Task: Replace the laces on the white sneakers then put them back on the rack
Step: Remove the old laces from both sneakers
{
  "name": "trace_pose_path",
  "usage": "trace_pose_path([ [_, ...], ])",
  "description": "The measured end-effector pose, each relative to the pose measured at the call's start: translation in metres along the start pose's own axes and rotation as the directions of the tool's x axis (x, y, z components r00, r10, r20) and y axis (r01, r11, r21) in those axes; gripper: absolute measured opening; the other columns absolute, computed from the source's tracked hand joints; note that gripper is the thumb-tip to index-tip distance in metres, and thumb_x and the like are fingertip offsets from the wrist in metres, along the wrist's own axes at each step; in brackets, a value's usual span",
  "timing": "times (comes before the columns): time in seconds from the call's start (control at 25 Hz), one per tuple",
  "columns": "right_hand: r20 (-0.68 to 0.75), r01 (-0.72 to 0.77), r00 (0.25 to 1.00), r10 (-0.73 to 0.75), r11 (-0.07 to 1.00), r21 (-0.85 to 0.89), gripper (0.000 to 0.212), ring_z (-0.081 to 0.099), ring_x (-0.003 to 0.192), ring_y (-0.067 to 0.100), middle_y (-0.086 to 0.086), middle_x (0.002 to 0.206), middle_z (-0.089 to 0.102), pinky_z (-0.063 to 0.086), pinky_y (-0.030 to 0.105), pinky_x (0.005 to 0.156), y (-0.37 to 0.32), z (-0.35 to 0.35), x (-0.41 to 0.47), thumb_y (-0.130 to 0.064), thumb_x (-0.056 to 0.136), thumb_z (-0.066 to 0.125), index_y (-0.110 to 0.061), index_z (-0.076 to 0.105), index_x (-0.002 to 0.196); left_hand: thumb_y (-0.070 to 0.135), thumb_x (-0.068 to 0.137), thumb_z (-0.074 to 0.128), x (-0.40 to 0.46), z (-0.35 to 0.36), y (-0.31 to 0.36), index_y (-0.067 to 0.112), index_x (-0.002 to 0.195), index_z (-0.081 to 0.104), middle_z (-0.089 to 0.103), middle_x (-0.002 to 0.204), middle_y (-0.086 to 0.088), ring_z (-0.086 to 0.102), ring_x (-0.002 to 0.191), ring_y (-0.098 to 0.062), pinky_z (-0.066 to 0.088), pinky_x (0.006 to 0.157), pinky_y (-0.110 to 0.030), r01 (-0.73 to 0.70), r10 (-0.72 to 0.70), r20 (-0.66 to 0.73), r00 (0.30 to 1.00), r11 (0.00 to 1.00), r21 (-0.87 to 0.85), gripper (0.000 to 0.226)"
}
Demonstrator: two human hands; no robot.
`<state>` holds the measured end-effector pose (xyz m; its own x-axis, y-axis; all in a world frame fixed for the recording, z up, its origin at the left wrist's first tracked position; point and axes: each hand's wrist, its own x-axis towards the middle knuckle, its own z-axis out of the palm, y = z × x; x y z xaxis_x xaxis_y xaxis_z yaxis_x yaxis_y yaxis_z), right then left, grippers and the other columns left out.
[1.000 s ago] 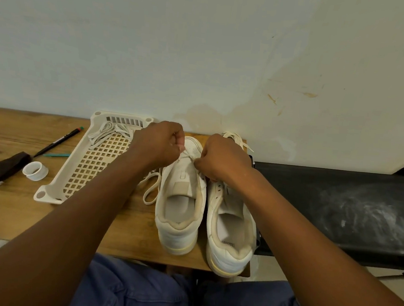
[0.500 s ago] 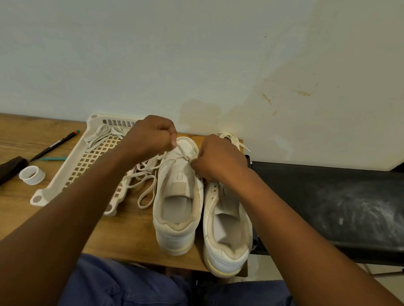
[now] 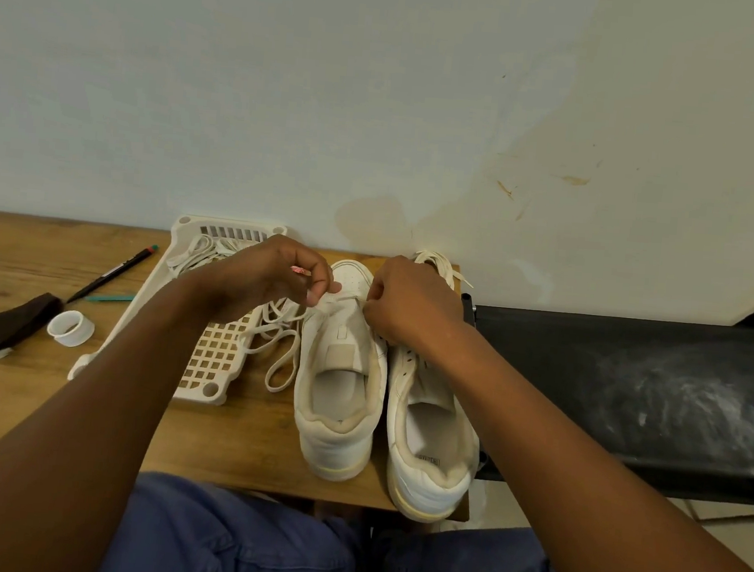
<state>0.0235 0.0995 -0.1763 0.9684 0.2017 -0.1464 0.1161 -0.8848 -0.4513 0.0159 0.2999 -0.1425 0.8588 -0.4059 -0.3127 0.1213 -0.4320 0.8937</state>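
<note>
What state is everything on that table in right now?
Left sneaker: upright, one lace across near the toe.
Right sneaker: upright, no laces visible in its eyelets.
Left hand: pinching the lace.
Right hand: pinching the lace.
Rack: flat, loose laces on it.

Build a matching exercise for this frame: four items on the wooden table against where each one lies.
Items:
1. white roll of tape
2. black pen with a green cap
3. white perforated plastic rack
4. left white sneaker

Places:
A. under the person's left forearm
B. beside the dark brown block, near the table's left end
C. between the rack and the other sneaker
D. lying slantwise, beyond the tape roll

Pairs: 1-B, 2-D, 3-A, 4-C
</note>
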Motion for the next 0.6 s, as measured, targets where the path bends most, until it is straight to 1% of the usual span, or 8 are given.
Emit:
trace_pose_path([
  [0.08,-0.002,-0.006,1.0,0.006,1.0,0.004,0.017,0.067,0.08,0.021,0.0,0.088,0.069,0.051,0.029,0.062,0.0,-0.001,-0.001,-0.017,0.083,0.064,-0.019,0.071,0.098,0.002,0.062,0.057,-0.001,-0.001,0.001,0.005,0.064,0.064,0.065,0.1,-0.02,0.068,0.117,-0.028,0.049,0.102,-0.04,-0.012,0.007,-0.051,0.999,0.996,-0.088,0.007],
  [0.12,-0.006,-0.007,1.0,0.007,1.0,0.007,0.017,0.067,0.082,0.022,0.0,0.09,0.07,0.052,0.03,0.064,0.001,-0.001,-0.001,-0.017,0.083,0.064,-0.019,0.071,0.099,0.004,0.061,0.057,0.001,-0.001,-0.001,0.007,0.061,0.065,0.065,0.098,-0.022,0.068,0.113,-0.031,0.05,0.099,-0.04,-0.02,0.014,-0.094,0.995,0.998,-0.053,0.008],
  [0.24,-0.01,0.002,1.0,-0.002,1.0,0.012,0.017,0.067,0.083,0.022,0.0,0.09,0.069,0.051,0.03,0.064,0.001,-0.001,-0.002,-0.019,0.082,0.064,-0.019,0.069,0.099,0.014,0.056,0.058,0.005,-0.005,-0.008,0.013,0.051,0.063,0.06,0.079,-0.029,0.06,0.09,-0.046,0.049,0.089,-0.049,-0.035,0.09,-0.233,0.968,0.973,0.229,0.008],
  [0.32,-0.014,0.001,1.0,-0.001,1.0,0.014,0.016,0.067,0.082,0.022,0.0,0.089,0.069,0.051,0.029,0.063,0.001,0.0,-0.003,-0.021,0.082,0.064,-0.019,0.069,0.097,0.018,0.057,0.058,0.006,-0.01,-0.011,-0.001,0.055,0.062,0.059,0.065,-0.021,0.058,0.07,-0.03,0.049,0.083,-0.048,0.0,0.069,-0.252,0.965,0.965,0.262,0.019],
  [0.4,-0.03,0.0,1.0,0.001,1.0,0.014,0.014,0.066,0.081,0.021,-0.001,0.087,0.069,0.049,0.028,0.061,0.001,0.001,-0.003,-0.024,0.082,0.064,-0.02,0.068,0.094,0.024,0.071,0.061,0.008,-0.008,-0.009,-0.009,0.057,0.06,0.061,0.055,-0.01,0.058,0.057,-0.012,0.05,0.079,-0.04,0.076,0.005,-0.272,0.962,0.956,0.285,0.036],
  [0.48,-0.068,0.021,0.997,-0.02,0.999,0.024,0.015,0.065,0.082,0.019,-0.004,0.088,0.068,0.045,0.027,0.059,-0.001,0.003,-0.005,-0.027,0.08,0.066,-0.021,0.068,0.094,0.044,0.089,0.067,0.01,-0.002,-0.006,-0.001,0.053,0.061,0.063,0.051,-0.006,0.061,0.051,-0.01,0.05,0.073,-0.033,0.219,-0.089,-0.336,0.938,0.903,0.371,0.058],
  [0.52,-0.091,0.045,0.995,-0.042,0.998,0.034,0.017,0.065,0.084,0.019,-0.004,0.09,0.069,0.044,0.028,0.06,-0.002,0.004,-0.006,-0.028,0.08,0.067,-0.022,0.069,0.096,0.055,0.09,0.067,0.011,0.001,-0.005,0.005,0.053,0.064,0.065,0.052,-0.004,0.065,0.054,-0.013,0.051,0.072,-0.031,0.279,-0.122,-0.355,0.927,0.857,0.433,0.063],
  [0.6,-0.119,0.1,0.988,-0.093,0.994,0.053,0.026,0.065,0.091,0.019,-0.005,0.1,0.071,0.045,0.03,0.064,-0.005,0.005,-0.008,-0.027,0.08,0.07,-0.027,0.07,0.106,0.061,0.085,0.07,0.013,0.006,-0.002,0.012,0.056,0.064,0.064,0.054,0.004,0.07,0.06,-0.018,0.053,0.074,-0.031,0.316,-0.185,-0.296,0.937,0.808,0.497,0.057],
])
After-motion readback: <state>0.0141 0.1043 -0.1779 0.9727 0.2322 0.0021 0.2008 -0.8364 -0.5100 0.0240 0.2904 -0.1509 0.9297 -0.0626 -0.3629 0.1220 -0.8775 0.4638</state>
